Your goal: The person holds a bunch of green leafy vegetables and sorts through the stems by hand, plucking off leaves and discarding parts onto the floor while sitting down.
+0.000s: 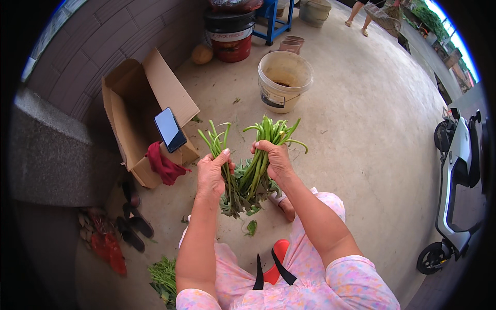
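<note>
My left hand (212,172) grips a small bunch of green leafy stems (219,141), thumb across the front. In my right hand (274,158) is a thicker bunch of the same stems (257,174), their bare ends fanning out above the fist. Both bunches hang with their dark leaves (234,205) downward, where they meet and overlap between the hands. A loose leaf (251,228) lies on the concrete below. At the lower left, another pile of green stems (164,275) rests on the floor.
A plastic bucket (267,75) with dark residue stands ahead. To the left is an open cardboard box (128,116), with a phone (169,130) and dark red cloth (164,164) at its edge. Sandals (135,223) lie nearby. A scooter (453,186) stands right; a person's legs (356,17) show far off.
</note>
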`<state>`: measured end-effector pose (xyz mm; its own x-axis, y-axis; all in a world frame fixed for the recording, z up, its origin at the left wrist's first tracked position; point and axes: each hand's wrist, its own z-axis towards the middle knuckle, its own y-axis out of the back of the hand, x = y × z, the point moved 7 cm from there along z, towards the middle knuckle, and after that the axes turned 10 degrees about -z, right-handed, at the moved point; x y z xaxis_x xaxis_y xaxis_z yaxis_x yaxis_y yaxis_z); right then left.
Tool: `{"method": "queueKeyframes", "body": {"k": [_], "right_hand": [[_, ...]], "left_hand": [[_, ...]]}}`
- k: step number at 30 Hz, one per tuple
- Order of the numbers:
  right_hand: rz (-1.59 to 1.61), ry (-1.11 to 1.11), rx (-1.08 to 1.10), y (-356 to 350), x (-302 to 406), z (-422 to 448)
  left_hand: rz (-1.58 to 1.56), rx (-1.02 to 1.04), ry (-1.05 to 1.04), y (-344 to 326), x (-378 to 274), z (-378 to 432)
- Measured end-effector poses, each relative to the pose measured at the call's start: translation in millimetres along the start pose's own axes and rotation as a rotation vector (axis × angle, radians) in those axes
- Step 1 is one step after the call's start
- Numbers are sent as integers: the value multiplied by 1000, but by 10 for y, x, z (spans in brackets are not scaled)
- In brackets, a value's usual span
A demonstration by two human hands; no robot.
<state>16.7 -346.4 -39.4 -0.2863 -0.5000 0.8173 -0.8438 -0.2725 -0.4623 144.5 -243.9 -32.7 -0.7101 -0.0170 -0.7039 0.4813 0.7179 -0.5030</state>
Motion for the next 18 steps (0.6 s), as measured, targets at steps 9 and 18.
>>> {"method": "queueKeyframes", "body": {"k": [9, 18], "right_hand": [[-41, 58, -42, 53, 71, 31], [-47, 228, -371, 539, 304, 51]], "left_hand": [[87, -25, -14, 309, -120, 16], [338, -41, -247, 538, -416, 34]]}}
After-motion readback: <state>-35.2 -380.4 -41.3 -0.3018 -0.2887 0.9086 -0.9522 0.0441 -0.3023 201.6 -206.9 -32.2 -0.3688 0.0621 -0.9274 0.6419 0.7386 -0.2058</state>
